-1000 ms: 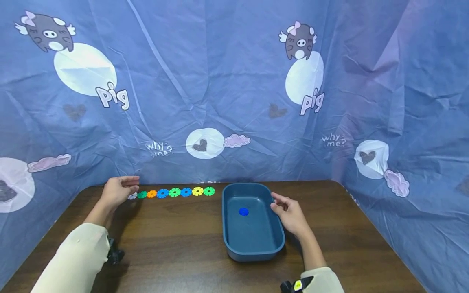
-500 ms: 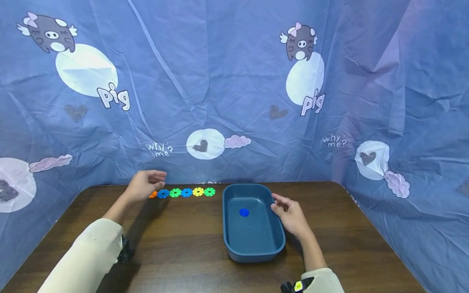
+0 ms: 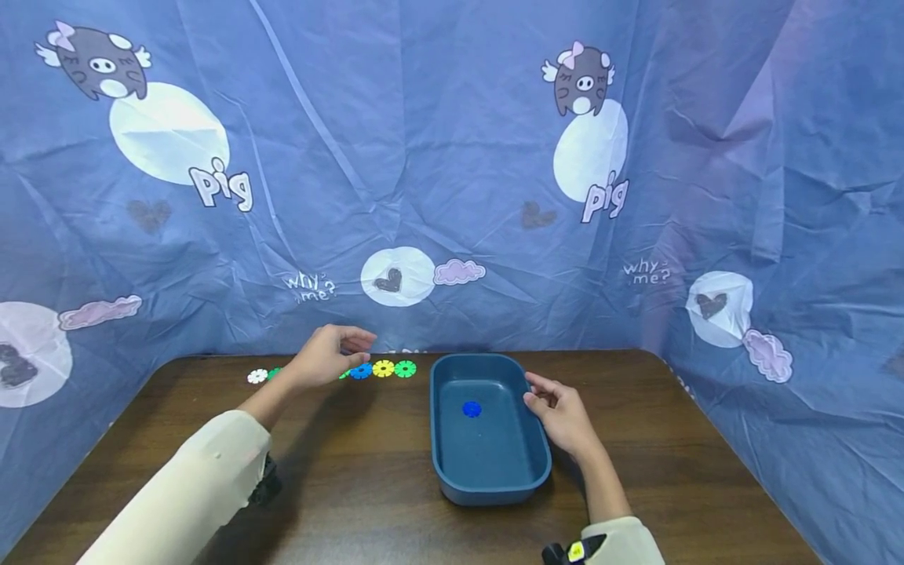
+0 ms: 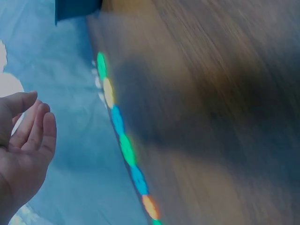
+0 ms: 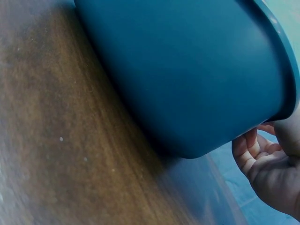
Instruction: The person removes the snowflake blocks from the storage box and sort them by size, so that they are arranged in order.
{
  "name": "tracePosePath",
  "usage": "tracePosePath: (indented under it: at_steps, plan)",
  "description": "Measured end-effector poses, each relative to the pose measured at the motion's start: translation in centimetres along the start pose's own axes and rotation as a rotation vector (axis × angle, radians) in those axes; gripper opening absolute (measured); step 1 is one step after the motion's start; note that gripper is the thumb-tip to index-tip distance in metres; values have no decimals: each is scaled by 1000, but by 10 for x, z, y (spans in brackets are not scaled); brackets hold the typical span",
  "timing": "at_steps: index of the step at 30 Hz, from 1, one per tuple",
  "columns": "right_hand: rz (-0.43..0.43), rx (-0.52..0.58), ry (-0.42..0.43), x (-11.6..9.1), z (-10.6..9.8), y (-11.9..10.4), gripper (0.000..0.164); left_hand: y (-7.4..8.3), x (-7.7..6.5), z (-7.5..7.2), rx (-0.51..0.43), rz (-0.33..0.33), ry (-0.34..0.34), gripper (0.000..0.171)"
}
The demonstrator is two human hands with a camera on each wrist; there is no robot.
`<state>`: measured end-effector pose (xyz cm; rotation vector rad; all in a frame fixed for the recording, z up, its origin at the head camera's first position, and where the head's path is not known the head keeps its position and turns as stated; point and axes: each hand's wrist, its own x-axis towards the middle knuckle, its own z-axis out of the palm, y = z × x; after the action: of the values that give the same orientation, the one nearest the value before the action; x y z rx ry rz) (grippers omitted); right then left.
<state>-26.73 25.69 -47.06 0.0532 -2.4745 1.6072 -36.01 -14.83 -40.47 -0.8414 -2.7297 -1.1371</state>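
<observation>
My left hand hovers over a row of notched interlocking plastic discs, fingers loosely bent and nothing held. It hides the middle of the row in the head view. A white disc lies at the row's left end; a blue disc, a yellow disc and a green disc show at the right. An orange disc appears in the left wrist view. With thumb at the rim and fingers curled outside, my right hand grips the right side of a blue plastic tray. One dark blue disc lies inside it.
The brown wooden table holds the tray right of centre, with the disc row along its far edge. A blue printed curtain hangs directly behind the table and down its sides.
My left hand has moved rightward along the row, from the white disc to above the middle discs, uncovering the left end. My right hand and the tray have stayed put.
</observation>
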Motion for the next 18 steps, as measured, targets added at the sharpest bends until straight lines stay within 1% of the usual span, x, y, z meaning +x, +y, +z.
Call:
tracePosePath:
  at_steps: [5,10,18]
  plan:
    - [-5,-2,6,0,0,1,37,20,9,14,-5,44,-57,30]
    - [-4,1,-1,1,0,1,38,38,17,31,-21,68,-120,29]
    - [-15,-3,-10,1,0,1,39,61,28,59,-18,136,-207,30]
